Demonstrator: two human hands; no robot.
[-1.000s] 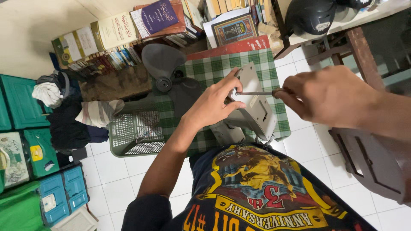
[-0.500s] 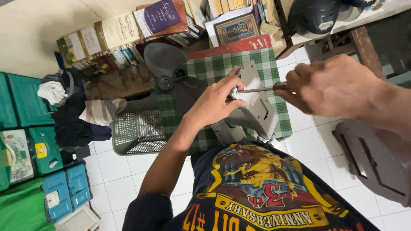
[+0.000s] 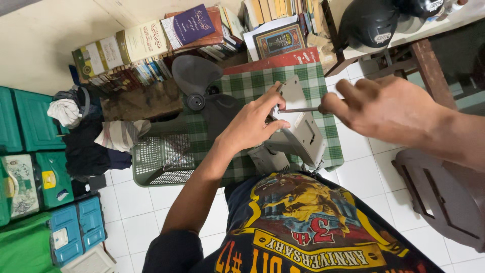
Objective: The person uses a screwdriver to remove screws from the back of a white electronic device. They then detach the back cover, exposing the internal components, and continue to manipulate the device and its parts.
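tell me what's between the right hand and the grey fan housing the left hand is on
In the head view, a screwdriver shaft spans the gap, running from the right hand to the grey fan housing, which the left hand steadies.
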